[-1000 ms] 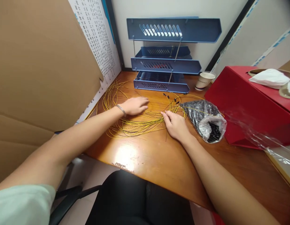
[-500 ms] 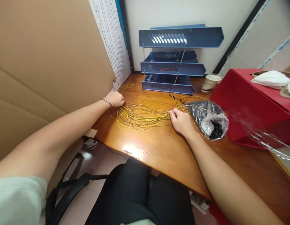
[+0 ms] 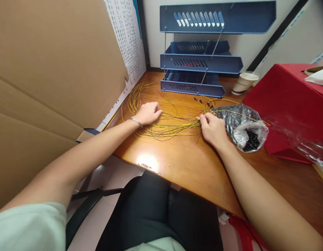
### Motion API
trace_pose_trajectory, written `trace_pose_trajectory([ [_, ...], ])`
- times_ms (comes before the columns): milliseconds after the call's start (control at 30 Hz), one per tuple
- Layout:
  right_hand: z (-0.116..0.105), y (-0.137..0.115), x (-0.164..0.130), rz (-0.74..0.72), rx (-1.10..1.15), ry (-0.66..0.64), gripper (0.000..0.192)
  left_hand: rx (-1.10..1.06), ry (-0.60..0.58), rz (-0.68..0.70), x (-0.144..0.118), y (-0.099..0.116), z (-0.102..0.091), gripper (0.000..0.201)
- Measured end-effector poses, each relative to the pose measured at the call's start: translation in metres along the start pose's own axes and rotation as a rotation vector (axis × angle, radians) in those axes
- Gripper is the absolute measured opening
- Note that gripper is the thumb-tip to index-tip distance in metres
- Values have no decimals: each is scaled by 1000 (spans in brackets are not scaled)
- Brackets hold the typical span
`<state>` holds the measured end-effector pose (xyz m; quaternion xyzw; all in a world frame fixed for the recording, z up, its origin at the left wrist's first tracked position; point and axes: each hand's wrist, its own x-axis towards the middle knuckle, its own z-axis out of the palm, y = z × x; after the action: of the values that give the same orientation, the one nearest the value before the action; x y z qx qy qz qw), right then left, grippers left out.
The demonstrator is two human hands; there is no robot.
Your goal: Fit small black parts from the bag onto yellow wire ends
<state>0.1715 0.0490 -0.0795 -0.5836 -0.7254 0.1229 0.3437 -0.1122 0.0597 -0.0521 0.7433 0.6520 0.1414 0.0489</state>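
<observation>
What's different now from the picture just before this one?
The bare left hand moved right, from the left part of the thin yellow and dark wires to nearer their middle, and more curled wire shows at the left. I can't tell whether it grips any. The bare right hand still pinches them near their right end. The blue plastic three-tier tray rack and white paper cup stayed put.

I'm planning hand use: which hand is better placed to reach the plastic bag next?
Probably the right hand: it is beside the plastic bag, while the left hand is farther off, over the yellow wires. The right seems to hold wires, so might need to release them first.
</observation>
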Motion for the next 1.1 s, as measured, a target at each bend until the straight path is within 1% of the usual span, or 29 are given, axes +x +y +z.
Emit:
trace_pose_trajectory([
  [67,0,0,1,18,13,6,32,-51,14,-87,-10,-30,-7,30],
  [133,1,2,2,32,21,12,31,-98,43,-177,-18,-54,-12,32],
  [233,0,4,2,41,7,31,30,-139,120,-315,-19,-77,-18,34],
  [300,-1,4,3,63,-24,51,30,-153,170,-401,-13,-80,-22,32],
  [333,-2,4,3,78,-41,61,30,-157,186,-434,-10,-77,-24,32],
  [400,-2,4,3,97,-64,74,30,-166,196,-459,-4,-59,-25,31],
  [467,-2,3,3,94,-64,81,30,-172,232,-405,-4,-30,-23,32],
  [500,-2,3,3,90,-59,83,30,-175,237,-334,-6,-14,-20,33],
  [567,-2,3,3,92,-51,83,31,-157,194,-87,-12,13,-10,36],
  [600,-2,3,3,99,-52,80,31,-134,168,-21,-14,23,-5,38],
  [633,-2,3,3,107,-55,75,31,-108,135,-12,-16,28,0,38],
  [667,-2,3,3,115,-61,71,30,-75,101,-32,-17,29,4,38],
  [733,-2,3,3,121,-71,65,30,-44,76,-67,-18,22,6,35],
  [867,-2,3,3,102,-73,62,30,-24,28,-44,-20,-1,-8,28],
  [933,-1,3,2,94,-66,67,30,1,85,43,-25,-6,-16,27],
  [967,-1,3,2,89,-63,68,30,-10,95,96,-28,-6,-19,28],
  [1000,-1,3,2,82,-62,67,30,-33,82,152,-31,-4,-20,29],
  [1067,-1,3,1,70,-68,62,31,-73,-4,242,-37,2,-20,31],
  [1100,-2,3,1,67,-74,59,31,-73,-43,266,-39,6,-19,32],
])
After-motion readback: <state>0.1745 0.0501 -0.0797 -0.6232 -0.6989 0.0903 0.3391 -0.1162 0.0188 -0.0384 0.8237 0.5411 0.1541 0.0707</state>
